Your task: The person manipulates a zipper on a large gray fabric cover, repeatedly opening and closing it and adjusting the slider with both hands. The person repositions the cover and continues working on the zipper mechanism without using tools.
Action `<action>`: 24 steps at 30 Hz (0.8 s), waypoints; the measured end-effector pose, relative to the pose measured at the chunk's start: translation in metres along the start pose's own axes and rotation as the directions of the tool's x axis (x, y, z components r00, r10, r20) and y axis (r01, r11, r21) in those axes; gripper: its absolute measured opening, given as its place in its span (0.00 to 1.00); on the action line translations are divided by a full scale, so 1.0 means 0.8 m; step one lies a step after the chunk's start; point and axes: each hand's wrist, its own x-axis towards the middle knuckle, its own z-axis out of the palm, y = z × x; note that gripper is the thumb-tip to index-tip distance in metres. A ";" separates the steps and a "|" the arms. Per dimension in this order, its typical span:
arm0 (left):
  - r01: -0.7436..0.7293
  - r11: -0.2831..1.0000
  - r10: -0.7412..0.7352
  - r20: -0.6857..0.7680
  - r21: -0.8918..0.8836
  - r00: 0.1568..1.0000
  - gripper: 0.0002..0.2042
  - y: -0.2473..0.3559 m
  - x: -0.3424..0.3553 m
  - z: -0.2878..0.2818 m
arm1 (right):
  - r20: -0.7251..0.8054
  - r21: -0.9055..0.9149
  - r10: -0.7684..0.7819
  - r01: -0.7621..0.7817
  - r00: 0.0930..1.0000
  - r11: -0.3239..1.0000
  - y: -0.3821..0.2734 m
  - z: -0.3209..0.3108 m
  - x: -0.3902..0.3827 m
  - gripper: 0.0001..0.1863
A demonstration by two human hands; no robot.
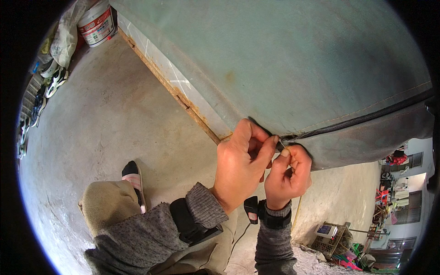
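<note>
A large grey-green fabric cover [293,64] fills the upper part of the view. Along its right-hand seam runs a black strip [362,118], like a zipper or piping, with frayed threads at its near end. At that end, by the cover's corner, my left hand [240,160] is closed, thumb and forefinger pinching the seam edge. Close beside it, my right hand [289,176] pinches a thin, shiny needle-like piece [282,144] between thumb and finger. The fingertips nearly touch, so its far end is hidden.
A rusty metal edge [183,101] borders the cover's left side. A white bucket [97,25] and several shoes [56,82] stand at far left. On the right are a crate [327,245] and household clutter. My slippered foot [134,181] rests on the concrete floor [123,119].
</note>
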 end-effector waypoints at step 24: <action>0.064 0.998 -0.064 0.109 0.007 0.992 0.08 0.004 0.001 -0.011 | -0.044 0.096 0.106 -0.102 0.993 0.990 -0.003 -0.009 -0.006 0.07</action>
